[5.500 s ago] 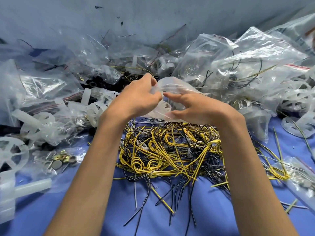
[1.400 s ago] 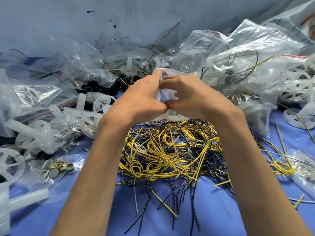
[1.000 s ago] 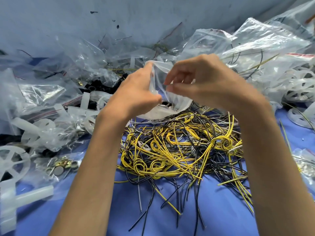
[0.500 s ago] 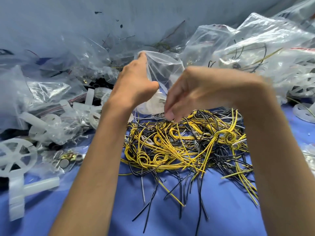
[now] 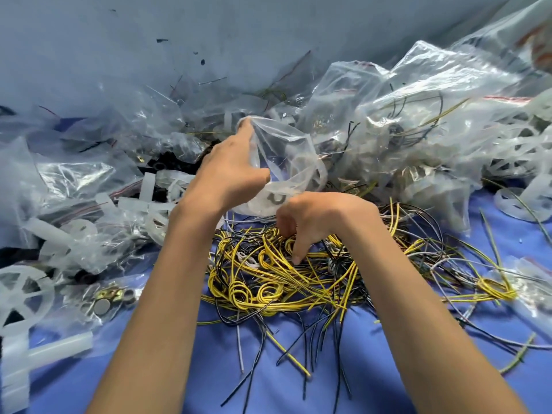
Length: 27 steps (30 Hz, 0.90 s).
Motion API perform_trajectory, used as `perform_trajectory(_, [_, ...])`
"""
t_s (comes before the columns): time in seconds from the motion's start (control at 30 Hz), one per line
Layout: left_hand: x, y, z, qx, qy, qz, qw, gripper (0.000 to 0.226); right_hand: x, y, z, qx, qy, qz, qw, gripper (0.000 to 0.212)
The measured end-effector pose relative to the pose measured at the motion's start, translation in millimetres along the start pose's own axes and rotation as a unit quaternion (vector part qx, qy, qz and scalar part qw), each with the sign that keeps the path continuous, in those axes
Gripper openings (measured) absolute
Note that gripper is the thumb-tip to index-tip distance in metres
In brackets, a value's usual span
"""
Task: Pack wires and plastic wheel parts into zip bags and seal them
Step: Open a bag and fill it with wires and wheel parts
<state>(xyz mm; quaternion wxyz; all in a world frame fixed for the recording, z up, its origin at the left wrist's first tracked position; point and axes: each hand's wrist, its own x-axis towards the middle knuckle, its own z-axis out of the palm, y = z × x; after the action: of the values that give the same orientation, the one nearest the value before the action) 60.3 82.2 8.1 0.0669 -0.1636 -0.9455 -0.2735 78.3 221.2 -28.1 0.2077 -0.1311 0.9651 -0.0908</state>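
Note:
My left hand (image 5: 230, 171) holds a small clear zip bag (image 5: 286, 162) by its rim, mouth held open, with a white plastic part showing inside near the bottom. My right hand (image 5: 310, 222) is down on the heap of yellow and black wires (image 5: 283, 276) just below the bag, fingers curled downward with the tips among the wires. Whether it has gripped any wire is not visible. The heap lies on the blue cloth (image 5: 298, 383) in the middle.
Filled clear bags (image 5: 424, 94) pile up at the back right. White plastic wheels and rods (image 5: 21, 297) lie at the left, with a bag of small metal parts (image 5: 110, 297). More wheels (image 5: 519, 201) and a bagged yellow coil (image 5: 495, 288) are at the right.
Both hands worked at the bag's mouth and opened it. My right hand then let go of the bag and dropped down onto the wire heap; my left hand keeps the bag open.

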Motion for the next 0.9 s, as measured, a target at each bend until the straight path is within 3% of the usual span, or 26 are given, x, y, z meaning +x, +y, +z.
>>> perform_trajectory(0.23, [0.7,-2.7,-0.9,-0.009,-0.003,-0.005,1.000,0.085,-2.6,8.2,1.0,0.005,0.050,0.019,0.999,0.034])
perform_trajectory(0.5, [2.2,-5.5,1.2,-0.008,-0.008,-0.006,1.000,0.088,-5.5,11.1,-1.9,0.004,0.046,0.011,0.999,0.024])
perform_trajectory(0.9, [3.7,-7.4,2.6,-0.009,-0.007,-0.005,1.000,0.088,-51.9,17.1,-32.7,0.180,0.097,-0.084,0.975,0.012])
